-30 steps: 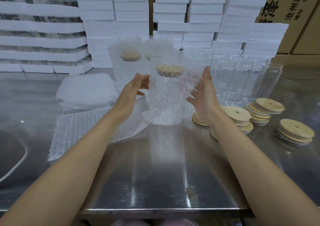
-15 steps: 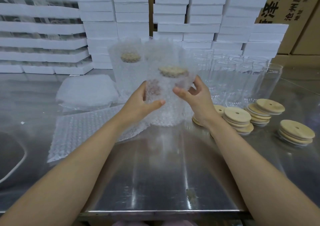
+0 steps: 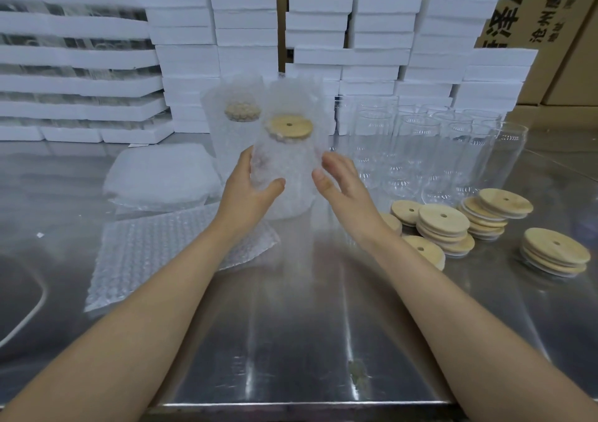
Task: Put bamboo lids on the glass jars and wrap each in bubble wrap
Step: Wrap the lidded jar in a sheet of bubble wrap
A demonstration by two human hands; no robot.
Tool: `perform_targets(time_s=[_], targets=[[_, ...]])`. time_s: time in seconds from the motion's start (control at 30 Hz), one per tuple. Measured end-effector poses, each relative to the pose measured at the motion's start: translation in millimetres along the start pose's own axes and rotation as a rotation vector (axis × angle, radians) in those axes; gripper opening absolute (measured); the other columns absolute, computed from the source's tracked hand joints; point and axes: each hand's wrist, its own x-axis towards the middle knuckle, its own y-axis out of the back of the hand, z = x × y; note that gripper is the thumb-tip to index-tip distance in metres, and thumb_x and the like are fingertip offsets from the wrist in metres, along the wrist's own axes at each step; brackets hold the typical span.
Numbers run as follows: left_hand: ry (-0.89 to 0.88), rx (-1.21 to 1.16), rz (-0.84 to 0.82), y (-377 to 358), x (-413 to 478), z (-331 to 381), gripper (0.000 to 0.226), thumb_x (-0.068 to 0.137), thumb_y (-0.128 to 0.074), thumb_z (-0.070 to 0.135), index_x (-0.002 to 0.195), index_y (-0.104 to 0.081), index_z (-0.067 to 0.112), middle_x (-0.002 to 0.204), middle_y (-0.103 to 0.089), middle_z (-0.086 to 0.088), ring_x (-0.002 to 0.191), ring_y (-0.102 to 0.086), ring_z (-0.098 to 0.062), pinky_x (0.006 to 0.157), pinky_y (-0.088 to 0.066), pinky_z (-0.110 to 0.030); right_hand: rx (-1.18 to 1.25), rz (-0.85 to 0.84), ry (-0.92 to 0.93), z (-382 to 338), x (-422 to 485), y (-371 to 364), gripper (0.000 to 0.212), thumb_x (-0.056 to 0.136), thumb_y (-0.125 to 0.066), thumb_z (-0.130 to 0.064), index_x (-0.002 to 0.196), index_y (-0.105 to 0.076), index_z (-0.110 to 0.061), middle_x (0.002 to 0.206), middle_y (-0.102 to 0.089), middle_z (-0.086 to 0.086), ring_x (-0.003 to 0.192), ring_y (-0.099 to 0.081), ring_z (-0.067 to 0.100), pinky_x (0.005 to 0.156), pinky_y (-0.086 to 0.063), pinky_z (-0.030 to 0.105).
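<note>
Steel table (image 3: 291,340) fills the lower half of the head view, with both bare forearms reaching across it toward twelve o'clock. Just above centre is the wrapped jar (image 3: 288,192), sheathed in bubble wrap (image 3: 291,98) that rises past its rim. Its bamboo lid (image 3: 289,127), with a small hole in the middle, sits on top. Whether the base rests on the table or hangs just clear cannot be told.

The left hand (image 3: 249,192) grips the jar from its nine o'clock side, with the thumb curled across the front and the fingers round the side. The right hand (image 3: 339,185) is at the jar's three o'clock, fingers loosely spread and holding nothing. Whether its thumb touches the wrap cannot be told.

At the jar's eleven o'clock stands a second wrapped jar (image 3: 234,137), its lid dim through the bubbles. A loose bubble wrap sheet (image 3: 155,256) lies flat at eight o'clock, and a pile of white sheets (image 3: 161,175) lies at nine o'clock. Empty glass jars (image 3: 420,149) crowd together at two o'clock, and stacks of spare lids (image 3: 443,224) lie at four o'clock. White foam boxes (image 3: 356,33) are stacked along the far edge, with cardboard cartons (image 3: 556,33) at one o'clock.
</note>
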Motion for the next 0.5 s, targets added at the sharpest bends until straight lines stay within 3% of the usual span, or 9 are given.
perform_targets(time_s=[0.07,0.17,0.23,0.3,0.43,0.5], targets=[[0.055,0.018,0.028,0.6,2.4,-1.8,0.05,0.092,-0.061,0.022,0.138,-0.04,0.022,0.129,-0.056,0.01,0.115,-0.053,-0.001,0.083,-0.039,-0.003,-0.012,0.009,-0.018,5.3,-0.6,-4.2,0.038,0.098,-0.054,-0.03,0.135,-0.047,-0.026,0.135,-0.045,-0.004,0.127,-0.045,0.004,0.111,-0.035,0.028],[0.1,0.042,0.023,0.8,4.5,-4.8,0.055,0.097,-0.051,0.034,0.146,-0.029,0.021,0.142,-0.046,0.006,0.128,-0.044,-0.008,0.096,-0.032,-0.016,0.037,0.011,-0.065,12.9,-2.2,-11.5,0.033,0.098,-0.054,-0.024,0.131,-0.047,-0.023,0.124,-0.055,-0.004,0.117,-0.052,0.004,0.11,-0.039,0.041],[0.118,0.032,-0.005,-1.7,2.8,-3.1,0.072,0.094,-0.054,0.045,0.151,-0.018,0.019,0.151,-0.035,0.003,0.137,-0.035,-0.011,0.107,-0.027,-0.024,0.015,-0.001,-0.072,17.9,-3.0,-13.6,0.034,0.099,-0.054,-0.027,0.132,-0.047,-0.024,0.126,-0.055,-0.007,0.119,-0.052,0.004,0.109,-0.04,0.044],[0.115,0.05,-0.031,-6.4,0.0,-1.8,0.093,0.085,-0.068,0.043,0.152,-0.008,0.019,0.154,-0.03,0.001,0.14,-0.03,-0.01,0.112,-0.026,-0.027,0.007,-0.003,-0.075,20.2,-3.4,-13.8,0.037,0.099,-0.054,-0.03,0.135,-0.047,-0.023,0.133,-0.052,-0.005,0.124,-0.051,0.006,0.109,-0.041,0.045],[0.095,0.115,-0.021,-13.8,-3.8,-7.3,0.106,0.081,-0.077,0.029,0.153,0.0,0.017,0.154,-0.03,-0.003,0.137,-0.031,-0.006,0.106,-0.024,-0.017,0.059,-0.017,-0.095,20.9,-3.5,-13.2,0.04,0.099,-0.053,-0.028,0.138,-0.045,-0.021,0.14,-0.048,-0.002,0.13,-0.047,0.009,0.11,-0.039,0.046],[0.105,0.092,0.03,-12.6,-1.9,-9.2,0.104,0.081,-0.077,0.028,0.153,-0.002,0.02,0.153,-0.031,-0.003,0.137,-0.032,-0.007,0.103,-0.024,-0.017,0.068,-0.056,-0.095,21.3,-3.9,-14.4,0.043,0.099,-0.053,-0.027,0.141,-0.043,-0.022,0.143,-0.046,-0.004,0.131,-0.045,0.007,0.11,-0.04,0.038]])
